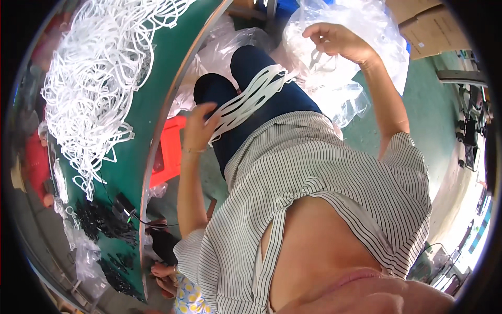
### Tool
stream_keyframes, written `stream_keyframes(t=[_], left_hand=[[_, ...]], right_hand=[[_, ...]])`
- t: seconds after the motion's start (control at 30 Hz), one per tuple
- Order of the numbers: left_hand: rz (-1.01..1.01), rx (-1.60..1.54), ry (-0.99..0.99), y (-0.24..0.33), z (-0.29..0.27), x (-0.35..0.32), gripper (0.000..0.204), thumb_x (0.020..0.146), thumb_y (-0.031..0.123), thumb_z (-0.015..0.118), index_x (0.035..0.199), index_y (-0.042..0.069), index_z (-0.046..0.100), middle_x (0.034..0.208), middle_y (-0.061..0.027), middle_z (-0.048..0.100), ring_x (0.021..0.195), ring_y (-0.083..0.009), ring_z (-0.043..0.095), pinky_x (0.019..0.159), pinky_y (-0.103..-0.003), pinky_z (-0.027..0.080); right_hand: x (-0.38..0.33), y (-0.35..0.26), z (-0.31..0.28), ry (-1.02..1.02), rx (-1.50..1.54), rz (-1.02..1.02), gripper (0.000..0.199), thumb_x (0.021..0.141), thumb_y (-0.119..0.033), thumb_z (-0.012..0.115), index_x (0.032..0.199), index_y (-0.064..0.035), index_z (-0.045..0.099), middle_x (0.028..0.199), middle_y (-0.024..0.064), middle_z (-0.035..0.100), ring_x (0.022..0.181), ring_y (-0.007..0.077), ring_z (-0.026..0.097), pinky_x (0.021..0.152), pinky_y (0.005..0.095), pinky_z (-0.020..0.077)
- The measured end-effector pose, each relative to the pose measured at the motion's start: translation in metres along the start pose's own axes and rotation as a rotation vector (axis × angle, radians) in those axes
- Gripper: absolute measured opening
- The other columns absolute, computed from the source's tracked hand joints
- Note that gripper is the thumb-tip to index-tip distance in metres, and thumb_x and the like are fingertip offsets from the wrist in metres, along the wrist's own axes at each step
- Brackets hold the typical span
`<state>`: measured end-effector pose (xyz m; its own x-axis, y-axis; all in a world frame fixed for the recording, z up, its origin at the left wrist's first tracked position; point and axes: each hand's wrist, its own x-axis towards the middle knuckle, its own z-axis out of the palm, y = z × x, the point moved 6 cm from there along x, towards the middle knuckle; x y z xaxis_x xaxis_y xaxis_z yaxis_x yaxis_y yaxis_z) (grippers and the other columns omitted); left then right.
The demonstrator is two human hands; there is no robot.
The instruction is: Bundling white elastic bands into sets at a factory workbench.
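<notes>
A: Where do the white loops [249, 100] lie, and who has them?

B: Across both thighs of the dark trousers [298, 98], one end just beside the left hand [200, 127]. That hand has its fingers parted, with no grip that I can see. The right hand [337, 44] is above the clear bag [380, 32], fingers loosely curled; I cannot tell whether a thin strand is between them

A: What could go wrong?

B: The bundle could slide off, I'd judge, since the thighs slope and nothing visible clamps it. Its ends could also snag on the bag's crumpled film if the knees shift. On the green counter [130, 166], pulling one strand from the white pile [97, 78] could drag others, because they are so tangled

A: And the count?

B: Two hands of the wearer's, one bundle on the lap, one big white pile, two main heaps of black cords [104, 225], one small black box [124, 204], one red crate [170, 150]. The bundle holds several loops, too overlapped to number; the pile's strands are beyond counting
</notes>
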<state>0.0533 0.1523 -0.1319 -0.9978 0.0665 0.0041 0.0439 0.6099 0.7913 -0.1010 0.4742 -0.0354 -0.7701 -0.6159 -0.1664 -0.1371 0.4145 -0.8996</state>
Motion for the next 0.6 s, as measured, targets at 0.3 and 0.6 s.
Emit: stream_keyframes(t=[0.3, 0.6], left_hand=[[0.424, -0.693, -0.269, 0.181, 0.095, 0.119, 0.037, 0.073, 0.015, 0.066, 0.105, -0.001, 0.053, 0.087, -0.0058, 0.059, 0.080, -0.0095, 0.052, 0.070, -0.023, 0.043], [0.222, -0.522, -0.206, 0.177, 0.012, 0.103, 0.013, 0.078, 0.007, 0.060, 0.088, -0.001, 0.060, 0.069, 0.0025, 0.056, 0.061, -0.0018, 0.047, 0.053, -0.016, 0.037]], right_hand=[[-0.008, -0.062, -0.025, -0.141, 0.353, -0.224, 0.050, 0.066, -0.020, 0.071, 0.109, -0.0005, 0.051, 0.103, 0.0045, 0.047, 0.085, 0.0071, 0.042, 0.060, 0.0142, 0.0392], [-0.041, -0.058, -0.033, -0.111, -0.160, -0.243, 0.044, 0.067, 0.000, 0.064, 0.110, -0.0015, 0.053, 0.101, 0.0058, 0.053, 0.092, 0.0136, 0.050, 0.076, 0.0272, 0.0449]])
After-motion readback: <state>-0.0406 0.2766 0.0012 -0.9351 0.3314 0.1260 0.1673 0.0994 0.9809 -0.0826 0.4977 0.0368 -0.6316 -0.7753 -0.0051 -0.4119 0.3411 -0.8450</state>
